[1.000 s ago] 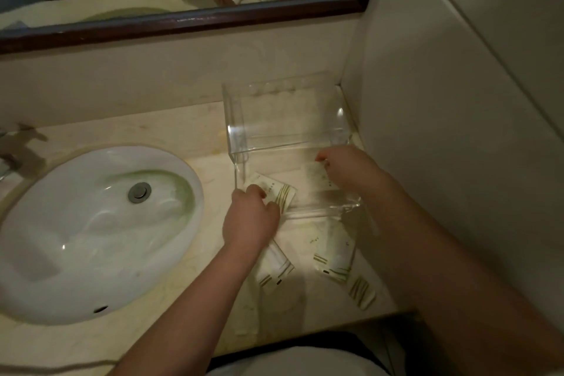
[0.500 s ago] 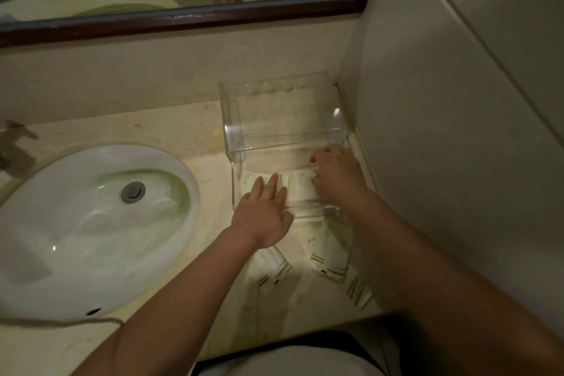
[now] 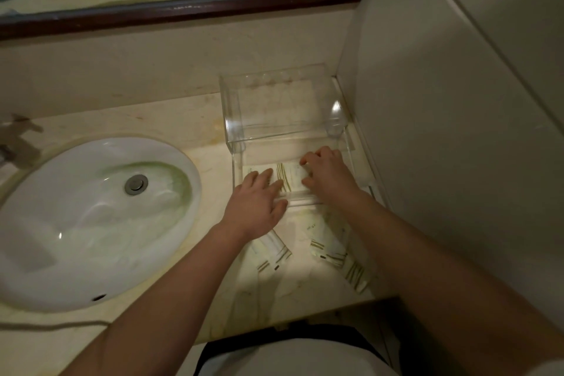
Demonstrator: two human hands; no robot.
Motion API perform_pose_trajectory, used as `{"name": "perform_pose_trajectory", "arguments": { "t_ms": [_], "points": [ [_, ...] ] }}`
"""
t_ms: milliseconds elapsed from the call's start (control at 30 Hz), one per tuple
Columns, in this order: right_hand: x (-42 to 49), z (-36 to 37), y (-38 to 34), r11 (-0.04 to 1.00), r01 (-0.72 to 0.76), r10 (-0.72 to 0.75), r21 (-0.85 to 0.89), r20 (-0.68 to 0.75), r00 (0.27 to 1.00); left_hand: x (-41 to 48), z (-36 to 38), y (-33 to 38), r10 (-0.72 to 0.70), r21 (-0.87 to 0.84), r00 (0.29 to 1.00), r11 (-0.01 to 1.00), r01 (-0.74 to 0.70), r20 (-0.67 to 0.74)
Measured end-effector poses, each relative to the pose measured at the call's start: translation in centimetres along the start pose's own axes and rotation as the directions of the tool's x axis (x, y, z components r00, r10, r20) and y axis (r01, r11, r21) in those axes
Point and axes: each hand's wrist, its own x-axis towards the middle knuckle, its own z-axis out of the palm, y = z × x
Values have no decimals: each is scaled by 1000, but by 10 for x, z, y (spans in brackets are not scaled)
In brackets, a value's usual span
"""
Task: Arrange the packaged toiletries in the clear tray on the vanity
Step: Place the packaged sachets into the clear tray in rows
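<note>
A clear two-level acrylic tray (image 3: 276,135) stands in the right back corner of the vanity. White packets with green stripes (image 3: 290,175) lie side by side on its lower front level. My left hand (image 3: 254,210) lies flat with straight fingers on the left packet. My right hand (image 3: 328,175) has curled fingers and thumb round the right packet's end. More striped packets lie loose on the counter in front of the tray, one under my left wrist (image 3: 276,252), others on the right (image 3: 328,249) and near the counter edge (image 3: 355,275).
A white oval sink (image 3: 76,223) with a metal drain (image 3: 136,184) fills the left of the counter. A faucet (image 3: 15,137) shows at the far left. A dark-framed mirror (image 3: 183,9) hangs above, and a wall (image 3: 442,131) closes the right side beside the tray.
My left hand has laid its packet down in the tray's lower level and flattened onto it. My right hand stays on the right packet, shifted slightly.
</note>
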Motion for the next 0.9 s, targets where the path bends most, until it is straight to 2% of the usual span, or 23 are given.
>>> {"name": "perform_pose_trajectory", "arguments": {
  "t_ms": [100,200,300,367,500,633,900],
  "points": [
    [-4,-2,3,998,-14,14,65,1,1000,-3,0,-1,-8,-72,998,997,3,-69],
    [-20,-8,5,986,-17,34,163,-103,994,-16,-4,1,-32,-237,960,971,-37,-279],
    [-56,-13,0,933,-122,194,338,-190,962,-42,-3,1,-164,-353,915,935,25,-368],
    [-84,-7,-1,921,-217,276,323,-148,950,-57,3,0,-221,-310,914,944,112,-340],
    [-118,14,7,921,-361,376,148,-86,923,-70,17,7,-368,-150,919,926,348,-143],
    [-128,24,6,924,-382,382,17,-71,921,-68,23,15,-396,-95,907,918,386,-141],
    [-128,30,-5,920,-377,388,102,-126,913,-62,19,14,-459,-108,886,886,451,-64]
  ]
}}
